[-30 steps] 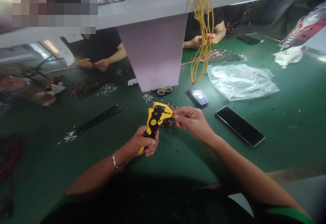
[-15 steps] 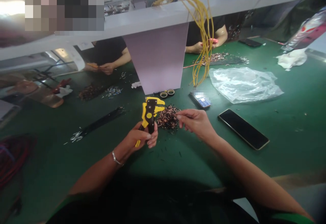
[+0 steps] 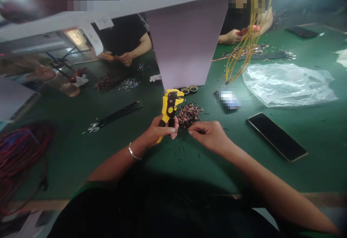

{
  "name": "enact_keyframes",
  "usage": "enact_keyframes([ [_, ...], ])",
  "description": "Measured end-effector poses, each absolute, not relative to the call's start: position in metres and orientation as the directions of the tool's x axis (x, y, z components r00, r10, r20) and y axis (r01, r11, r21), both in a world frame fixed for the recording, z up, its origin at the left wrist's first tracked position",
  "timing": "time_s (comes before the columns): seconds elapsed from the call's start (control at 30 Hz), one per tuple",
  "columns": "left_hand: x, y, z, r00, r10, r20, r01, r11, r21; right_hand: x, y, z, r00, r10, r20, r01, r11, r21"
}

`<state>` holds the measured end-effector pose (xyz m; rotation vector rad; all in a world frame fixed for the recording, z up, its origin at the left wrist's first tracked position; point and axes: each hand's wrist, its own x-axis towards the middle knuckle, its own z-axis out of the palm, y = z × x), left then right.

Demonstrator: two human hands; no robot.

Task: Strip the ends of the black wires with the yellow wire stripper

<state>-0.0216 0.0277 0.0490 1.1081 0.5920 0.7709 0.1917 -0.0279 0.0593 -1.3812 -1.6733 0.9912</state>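
My left hand (image 3: pixel 159 129) is closed around the handles of a yellow and black wire stripper (image 3: pixel 170 109), its head pointing up and away from me. Just right of the tool lies a pile of short black wires (image 3: pixel 191 113) with bare copper ends. At the near edge of this pile, my right hand (image 3: pixel 208 134) pinches a thin dark wire between thumb and forefinger; most of the wire is hidden by the fingers. The two hands are close together but apart. Small dark scraps lie on the green table (image 3: pixel 162 165) below them.
Left lie a bundle of black wires (image 3: pixel 116 117) and a red cable coil (image 3: pixel 21 151). Right are a smartphone (image 3: pixel 276 137), a blurred small device (image 3: pixel 229 99) and a clear plastic bag (image 3: pixel 287 84). Tape rolls (image 3: pixel 189 90) sit before a panel (image 3: pixel 189 46). Co-workers' hands (image 3: pixel 126 59) work beyond.
My right hand has come from the pile's right side to its near edge, closer to my left hand. The stripper stays gripped beside the pile. The whole view has shifted.
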Motion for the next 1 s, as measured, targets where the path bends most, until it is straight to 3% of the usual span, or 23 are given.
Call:
enact_keyframes([
  [0.3, -0.017, 0.024, 0.039, 0.625, 0.778, -0.06, -0.258, 0.278, 0.925, 0.185, -0.029, 0.056, -0.197, 0.98, 0.042, 0.381, 0.115, -0.917],
  [0.57, -0.019, 0.031, 0.039, 0.596, 0.801, -0.061, -0.236, 0.247, 0.94, 0.193, -0.023, 0.061, -0.102, 0.995, 0.009, 0.37, 0.046, -0.928],
  [0.8, -0.018, 0.035, 0.036, 0.575, 0.815, -0.072, -0.178, 0.211, 0.961, 0.199, -0.025, 0.063, -0.072, 0.994, 0.077, 0.391, 0.099, -0.915],
  [1.0, -0.022, 0.04, 0.038, 0.604, 0.796, -0.043, -0.186, 0.193, 0.963, 0.218, -0.028, 0.073, 0.132, 0.984, 0.123, 0.336, 0.072, -0.939],
])
